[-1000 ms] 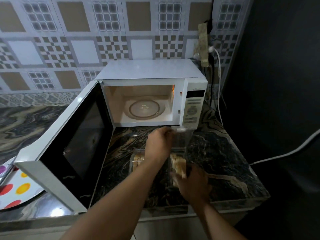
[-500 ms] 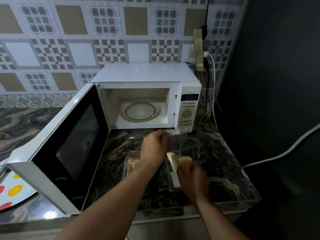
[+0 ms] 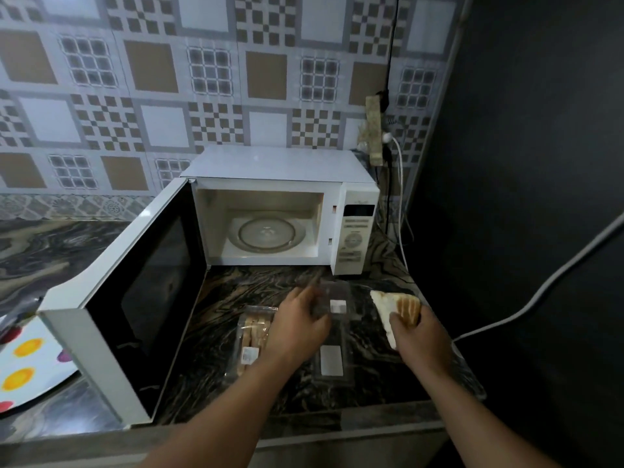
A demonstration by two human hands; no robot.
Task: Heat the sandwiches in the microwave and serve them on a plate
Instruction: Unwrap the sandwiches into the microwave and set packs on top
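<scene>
Right hand (image 3: 418,336) grips a sandwich (image 3: 391,307), fingers curled round it, above the worktop (image 3: 229,292) right of the open microwave (image 3: 280,211). Left hand (image 3: 299,320) pinches a clear wrapper (image 3: 332,305), kinda blurry. Another sandwich pack (image 3: 253,336) lies just beside it.

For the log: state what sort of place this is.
Most likely a home kitchen: a white microwave, door open, on a marbled stone counter against a patterned tiled wall.

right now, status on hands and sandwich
Right hand grips toasted triangular sandwich. Left hand holds clear plastic sandwich pack. White microwave open, path clear.
</scene>
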